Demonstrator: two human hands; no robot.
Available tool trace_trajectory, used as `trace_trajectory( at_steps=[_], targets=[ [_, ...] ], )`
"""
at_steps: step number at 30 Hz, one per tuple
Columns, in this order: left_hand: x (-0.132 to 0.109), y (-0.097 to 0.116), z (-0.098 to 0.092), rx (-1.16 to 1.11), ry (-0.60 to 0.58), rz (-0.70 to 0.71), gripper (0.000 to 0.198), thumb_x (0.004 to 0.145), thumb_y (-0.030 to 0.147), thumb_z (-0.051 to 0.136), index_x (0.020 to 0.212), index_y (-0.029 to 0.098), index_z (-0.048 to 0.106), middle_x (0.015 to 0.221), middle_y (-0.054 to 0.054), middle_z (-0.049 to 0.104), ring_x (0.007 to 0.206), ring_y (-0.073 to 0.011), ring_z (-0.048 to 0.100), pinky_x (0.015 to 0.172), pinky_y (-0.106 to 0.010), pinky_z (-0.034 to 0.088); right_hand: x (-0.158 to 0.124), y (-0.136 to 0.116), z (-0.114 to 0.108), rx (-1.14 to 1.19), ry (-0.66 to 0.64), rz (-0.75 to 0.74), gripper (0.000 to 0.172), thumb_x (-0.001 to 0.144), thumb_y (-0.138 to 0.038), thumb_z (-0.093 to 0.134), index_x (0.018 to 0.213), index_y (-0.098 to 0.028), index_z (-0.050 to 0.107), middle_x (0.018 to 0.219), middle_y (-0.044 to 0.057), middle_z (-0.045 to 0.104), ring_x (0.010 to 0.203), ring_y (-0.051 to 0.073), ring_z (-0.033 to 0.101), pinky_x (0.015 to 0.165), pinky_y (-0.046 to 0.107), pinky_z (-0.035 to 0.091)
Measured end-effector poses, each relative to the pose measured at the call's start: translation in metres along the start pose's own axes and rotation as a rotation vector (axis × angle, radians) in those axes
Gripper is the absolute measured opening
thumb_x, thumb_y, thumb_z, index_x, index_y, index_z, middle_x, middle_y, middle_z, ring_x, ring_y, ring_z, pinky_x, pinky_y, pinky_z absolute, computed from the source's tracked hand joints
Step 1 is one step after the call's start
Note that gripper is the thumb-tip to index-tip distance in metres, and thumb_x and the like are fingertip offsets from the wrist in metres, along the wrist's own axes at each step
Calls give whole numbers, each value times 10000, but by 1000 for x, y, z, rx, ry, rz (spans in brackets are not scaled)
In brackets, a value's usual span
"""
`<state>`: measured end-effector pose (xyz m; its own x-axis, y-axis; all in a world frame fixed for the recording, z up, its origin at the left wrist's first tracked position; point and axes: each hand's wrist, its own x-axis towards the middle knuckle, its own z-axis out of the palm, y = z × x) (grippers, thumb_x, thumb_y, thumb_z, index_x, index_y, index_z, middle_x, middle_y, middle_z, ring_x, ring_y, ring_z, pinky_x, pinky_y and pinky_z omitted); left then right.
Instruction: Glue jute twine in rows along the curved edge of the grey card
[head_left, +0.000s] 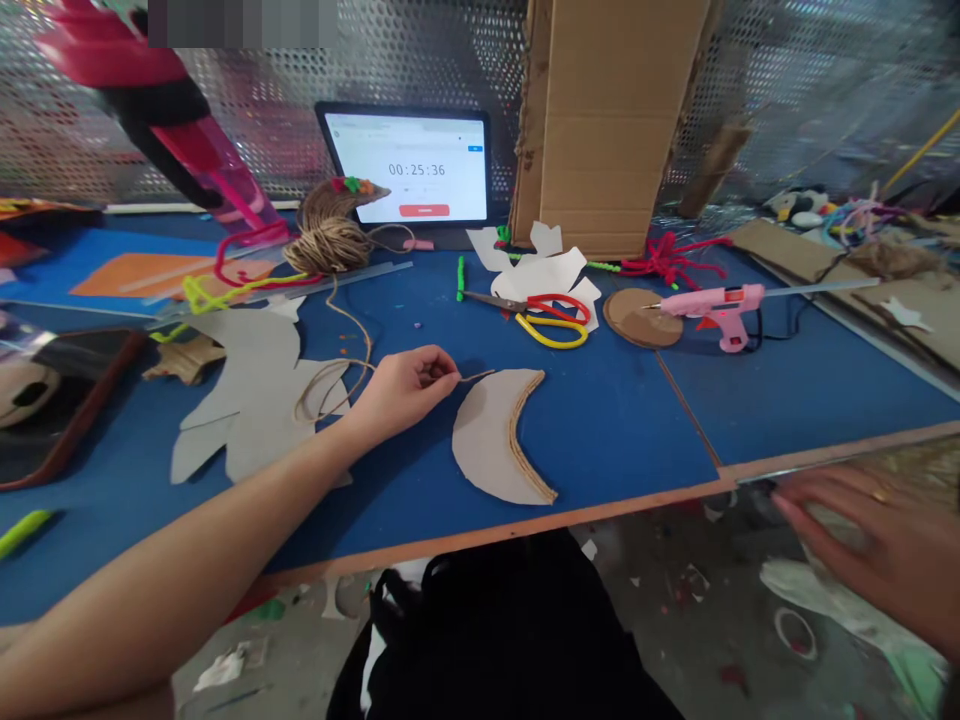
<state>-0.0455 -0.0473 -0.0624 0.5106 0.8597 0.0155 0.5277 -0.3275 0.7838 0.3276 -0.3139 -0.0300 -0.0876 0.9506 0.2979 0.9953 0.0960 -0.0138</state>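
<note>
Hovering off the near edge of the table (pixel 622 440), the right hand (pixel 877 545) is blurred at the lower right. Its fingers are stretched out flat and loosely apart, closed on nothing that shows. Farther in, the left hand (pixel 401 390) rests on the blue top with thumb and forefinger pinched together on the free end of the twine (pixel 476 376). That end pokes out toward the upper tip of the cardboard crescent (pixel 487 445), which lies flat just beside the hand, a band of twine already lining its inner curve. Behind the hand the twine trails in loose loops over grey card cutouts (pixel 247 400) and runs back to the twine ball (pixel 330 245). Beyond the crescent lie red and yellow scissors (pixel 551 315), then a cardboard disc (pixel 637 318) with a pink glue gun (pixel 716 305) touching its right edge. At the back a tablet (pixel 412 165) showing a timer stands beside an upright cardboard box (pixel 607 120).
</note>
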Motion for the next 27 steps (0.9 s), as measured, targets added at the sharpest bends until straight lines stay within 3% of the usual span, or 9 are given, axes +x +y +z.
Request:
trace_trajectory(
  at_steps=[3,5,9,12,16,22,27],
  targets=[
    [-1,0,0,6,2,9,264,769,418,565,797,159,605,639,-2,601,536,-98,524,500,-191,391,68,-18,21,128,2,-37,186,892,-321,420,923,-234,582,896,48,661,835,229,623,746,387,474],
    [-2,1,-1,11,0,15,252,774,407,560,798,160,605,639,0,601,535,-95,521,502,-191,393,111,-28,38,149,4,-17,178,878,-360,478,907,-220,585,873,40,650,800,205,606,739,357,464],
    [-2,1,-2,27,-7,31,226,785,384,553,802,165,608,654,2,612,549,-94,534,508,-188,403,164,-36,74,179,-12,15,254,789,-435,623,899,-207,608,867,46,625,796,217,588,687,338,441],
    [-2,1,-3,40,-12,41,209,790,367,553,799,166,609,658,4,616,555,-92,540,515,-187,409,175,-35,92,231,-45,9,185,819,-395,597,813,-211,620,845,38,615,748,190,575,657,317,424],
    [-2,1,-3,51,-16,52,177,798,335,553,797,167,610,653,11,619,535,-80,525,511,-182,402,179,-30,100,295,-45,32,238,845,-397,555,720,-199,600,788,45,610,699,182,563,640,320,415],
    [-2,0,-2,62,-16,62,186,800,344,553,801,168,614,655,12,623,531,-80,521,505,-180,400,191,-18,93,403,22,93,258,882,-407,464,822,-187,586,903,78,650,770,184,596,652,306,452],
    [-2,0,-3,63,-15,62,195,802,356,550,799,171,611,654,16,620,533,-80,522,509,-180,397,187,-17,87,379,-51,114,276,744,-475,636,798,-204,645,682,30,583,579,169,523,557,306,403]
  ],
)
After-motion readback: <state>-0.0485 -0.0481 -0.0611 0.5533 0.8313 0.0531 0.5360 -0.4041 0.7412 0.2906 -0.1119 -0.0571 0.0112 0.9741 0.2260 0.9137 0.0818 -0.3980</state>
